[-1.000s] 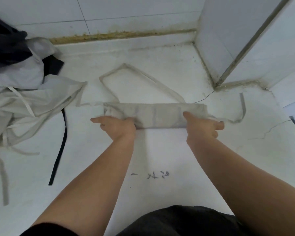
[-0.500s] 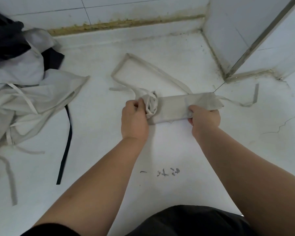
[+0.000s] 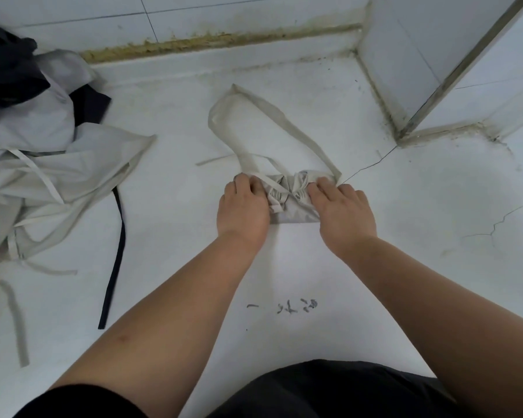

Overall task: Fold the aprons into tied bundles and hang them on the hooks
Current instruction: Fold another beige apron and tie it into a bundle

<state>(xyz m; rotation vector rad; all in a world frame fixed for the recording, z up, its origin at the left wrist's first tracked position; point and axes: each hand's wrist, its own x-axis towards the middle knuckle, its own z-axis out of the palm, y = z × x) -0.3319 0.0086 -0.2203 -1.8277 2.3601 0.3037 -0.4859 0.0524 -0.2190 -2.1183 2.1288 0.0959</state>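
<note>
Floor: white tile, cracked, my work surface in a wall corner.
Apron heap: far left, well apart, waiting to be folded.
Neck loop: trails beyond the bundle, left free, I judge, for hanging.
Left hand: fingers curled round the left end.
Right hand: fingers bent onto the right end, gripping gathered cloth.
Bundle: on the floor, squeezed between both hands so it cannot unroll before tying.

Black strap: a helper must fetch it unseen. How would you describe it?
Find the heap of pale aprons at the left. A thin black strap trails from under it toward the viewer, lying flat. It is the only dark one; the neighbouring straps are pale grey.
</note>
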